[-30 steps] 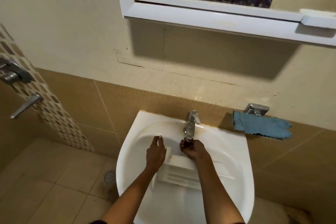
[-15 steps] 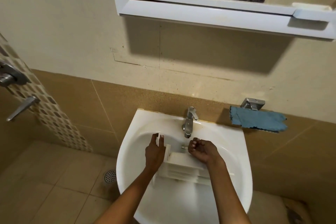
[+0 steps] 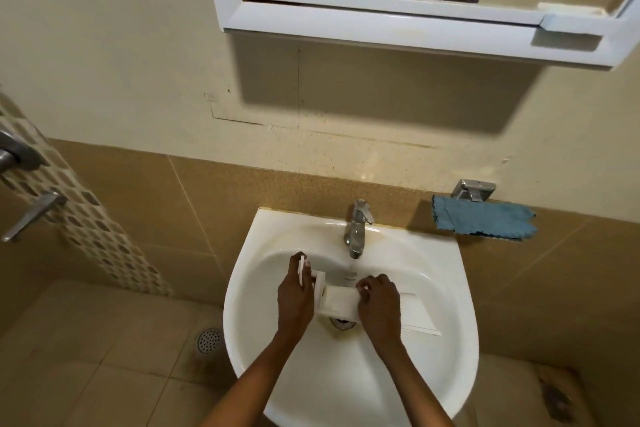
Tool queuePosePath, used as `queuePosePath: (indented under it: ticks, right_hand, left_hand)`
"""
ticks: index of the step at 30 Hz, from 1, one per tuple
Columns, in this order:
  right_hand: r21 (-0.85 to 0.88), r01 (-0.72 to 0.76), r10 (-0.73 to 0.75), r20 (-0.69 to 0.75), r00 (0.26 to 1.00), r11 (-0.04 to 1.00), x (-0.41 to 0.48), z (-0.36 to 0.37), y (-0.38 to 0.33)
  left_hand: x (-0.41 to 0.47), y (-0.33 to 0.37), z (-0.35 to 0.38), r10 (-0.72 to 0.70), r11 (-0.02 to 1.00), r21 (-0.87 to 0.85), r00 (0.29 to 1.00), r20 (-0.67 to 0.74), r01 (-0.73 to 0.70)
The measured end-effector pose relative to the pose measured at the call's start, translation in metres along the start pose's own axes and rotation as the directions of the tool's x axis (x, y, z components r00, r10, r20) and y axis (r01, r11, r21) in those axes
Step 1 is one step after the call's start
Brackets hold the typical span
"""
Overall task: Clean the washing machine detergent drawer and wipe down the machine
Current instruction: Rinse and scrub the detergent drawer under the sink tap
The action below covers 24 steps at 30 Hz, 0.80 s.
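While I lean over the sink, scene: white ceramic wall basin [image 3: 457, 288] straight below me, both my forearms reaching into the bowl.
Task thing: white plastic rectangular detergent drawer [image 3: 341, 303] inside the bowl, lying crosswise from 9 to 3 o'clock, over the dark round basin drain [image 3: 341, 322]. Its long end runs out to 3 o'clock past my right hand.
Left hand [image 3: 294, 298]: at 9 o'clock of the drawer, gripping its left end. Fingers lie close together pointing to 12, wrapped round a thin white front panel.
Right hand [image 3: 379, 302]: on the drawer's middle, knuckles up, fingers curled tight together over its top side. Fingertips [image 3: 363, 288] touch the plastic.
Tap: chrome single-lever faucet [image 3: 356, 229] at 12 o'clock on the basin rim, spout just beyond the drawer.
Cloth: blue microfibre cloth [image 3: 483, 222] at 2 o'clock, draped below a chrome wall bracket [image 3: 472, 189], apart from the basin.
Mirror: white-framed wall mirror [image 3: 381, 28] high at 12 o'clock, showing a dark dotted garment.
Floor: round metal floor drain [image 3: 209, 340] at 9 o'clock on beige tiles.
Wall left: chrome lever handle [image 3: 33, 215] at 10 o'clock by a mosaic tile strip.
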State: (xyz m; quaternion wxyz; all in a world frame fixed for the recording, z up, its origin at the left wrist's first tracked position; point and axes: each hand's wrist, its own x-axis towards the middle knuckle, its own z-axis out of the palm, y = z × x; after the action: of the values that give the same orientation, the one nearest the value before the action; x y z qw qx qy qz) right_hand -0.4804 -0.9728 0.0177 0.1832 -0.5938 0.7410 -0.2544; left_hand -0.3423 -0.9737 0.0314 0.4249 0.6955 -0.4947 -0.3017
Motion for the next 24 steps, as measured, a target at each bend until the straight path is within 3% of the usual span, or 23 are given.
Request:
queuePosePath:
  ticks: [2,5,8,12,15,20,24]
  right_hand:
    - [-0.020,0.089,-0.088,0.074,0.993,0.996,-0.004,0.011,-0.019]
    - [0.118,0.212,-0.233,0.211,0.949,0.970,-0.013,0.019,-0.040]
    - [0.106,0.262,-0.278,0.184,0.943,0.959,-0.007,0.007,-0.022]
    - [-0.093,0.120,-0.120,-0.004,0.993,0.988,0.003,-0.015,0.028]
    - [-0.207,0.049,-0.060,-0.045,0.997,0.977,0.001,-0.010,0.017]
    - [-0.026,0.294,-0.287,0.152,0.946,0.955,-0.015,0.022,-0.027]
    - [-0.288,0.393,-0.381,0.099,0.919,0.873,-0.002,0.003,0.015]
  left_hand:
    - [0.001,0.000,-0.001,0.009,1.000,0.015,1.000,0.014,-0.009]
    - [0.003,0.000,-0.002,0.009,1.000,0.014,1.000,0.023,-0.010]
    - [0.003,-0.001,-0.001,0.025,0.999,0.025,0.999,0.024,-0.025]
    - [0.000,-0.003,-0.001,0.034,0.999,0.016,0.999,0.042,-0.035]
    - [-0.001,-0.001,-0.003,0.042,0.999,0.025,0.997,0.057,-0.043]
    - [-0.002,-0.003,-0.007,0.023,1.000,0.005,0.994,0.107,-0.024]
    - [0.002,-0.004,-0.007,0.037,0.999,0.012,0.992,0.117,-0.039]
